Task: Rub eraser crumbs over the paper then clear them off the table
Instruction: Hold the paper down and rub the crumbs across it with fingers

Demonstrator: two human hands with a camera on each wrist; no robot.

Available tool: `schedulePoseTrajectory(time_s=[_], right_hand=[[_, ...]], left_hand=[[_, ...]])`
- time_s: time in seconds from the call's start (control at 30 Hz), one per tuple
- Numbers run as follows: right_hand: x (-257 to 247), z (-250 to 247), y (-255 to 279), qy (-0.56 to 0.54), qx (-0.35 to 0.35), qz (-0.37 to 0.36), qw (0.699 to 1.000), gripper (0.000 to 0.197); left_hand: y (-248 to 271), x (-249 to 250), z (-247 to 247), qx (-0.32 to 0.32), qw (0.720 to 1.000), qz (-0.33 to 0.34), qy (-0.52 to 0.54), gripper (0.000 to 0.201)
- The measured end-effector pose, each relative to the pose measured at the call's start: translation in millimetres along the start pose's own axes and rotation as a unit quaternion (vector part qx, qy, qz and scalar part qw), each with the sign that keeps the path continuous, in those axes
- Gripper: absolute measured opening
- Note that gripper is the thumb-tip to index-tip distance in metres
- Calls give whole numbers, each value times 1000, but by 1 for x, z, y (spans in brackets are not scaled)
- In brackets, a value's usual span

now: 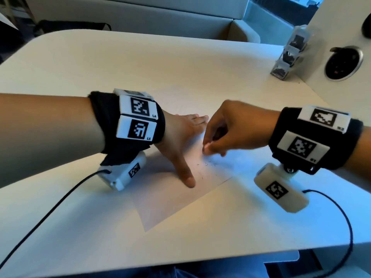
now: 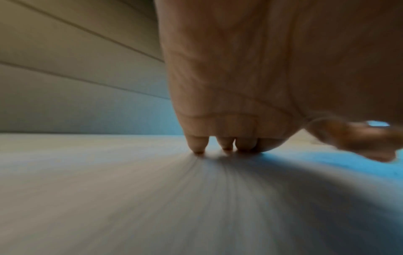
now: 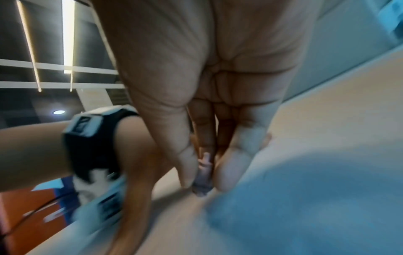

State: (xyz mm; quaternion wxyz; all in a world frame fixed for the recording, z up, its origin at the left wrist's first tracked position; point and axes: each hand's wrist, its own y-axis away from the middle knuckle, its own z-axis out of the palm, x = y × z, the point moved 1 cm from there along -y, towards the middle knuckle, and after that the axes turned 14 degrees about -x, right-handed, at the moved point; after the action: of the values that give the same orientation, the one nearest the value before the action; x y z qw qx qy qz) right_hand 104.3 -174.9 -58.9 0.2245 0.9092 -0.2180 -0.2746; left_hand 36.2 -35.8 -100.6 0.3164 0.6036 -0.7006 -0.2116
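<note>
- So far the rubbing is under way: the right hand (image 1: 226,133) pinches a small eraser (image 3: 201,182) between thumb and fingers, its tip down at the paper (image 1: 176,201).
- Dark eraser crumbs (image 1: 202,167) already lie scattered on the sheet just below that hand's fingertips, between them and the left thumb.
- Meanwhile the left hand (image 1: 180,141) lies spread and flat on the paper, fingers straight and pressing it to the table (image 1: 80,227), thumb stretched toward the near edge.
- Left to do, as I judge it: more rubbing perhaps, then all the clearing, since no crumbs look swept off yet.
- Blur in the wrist views makes the eraser's shape hard to read; it seems a pale, stubby block.
- Well beyond the right hand, at the table's far corner, stands a clear plastic holder (image 1: 289,53), and past it a round cable port (image 1: 344,64) sits in the adjoining surface.
- Wrist-camera cables (image 1: 50,207) trail across the table near both forearms and could catch on a sweep; the pressing left hand itself sits beside the crumbs.
</note>
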Motion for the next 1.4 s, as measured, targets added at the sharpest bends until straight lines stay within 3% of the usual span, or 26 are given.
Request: schedulePoseTrajectory(time_s=[0.1,0.27,0.5,0.63,0.8,0.97,1.1,1.27,1.4], right_hand=[[14,-24,-1,-44,89,18,995,8],[18,-24,-7,-44,85,33,995,11],[20,-18,-23,35,84,57,994,8],[10,-7,-21,40,38,18,998,9],[18,-19,-24,57,83,46,994,10],[4,-5,-22,58,21,2,998,8],[16,-20,-26,61,81,47,994,9],[3,-5,-22,60,8,5,998,10],[16,-18,-25,57,62,44,995,12]], left_hand=[[4,4,-4,-20,998,-42,30,136],[23,6,-16,-27,994,-104,21,125],[12,-6,-5,-39,998,-43,-26,143],[8,-11,-2,-31,999,-32,-26,143],[9,-11,-2,-30,999,-34,-21,145],[8,-14,-1,-25,999,-17,-19,144],[9,-10,-3,-26,999,-37,-22,143],[13,-9,-3,-32,999,-38,-23,141],[13,-6,-4,-33,998,-49,-32,141]])
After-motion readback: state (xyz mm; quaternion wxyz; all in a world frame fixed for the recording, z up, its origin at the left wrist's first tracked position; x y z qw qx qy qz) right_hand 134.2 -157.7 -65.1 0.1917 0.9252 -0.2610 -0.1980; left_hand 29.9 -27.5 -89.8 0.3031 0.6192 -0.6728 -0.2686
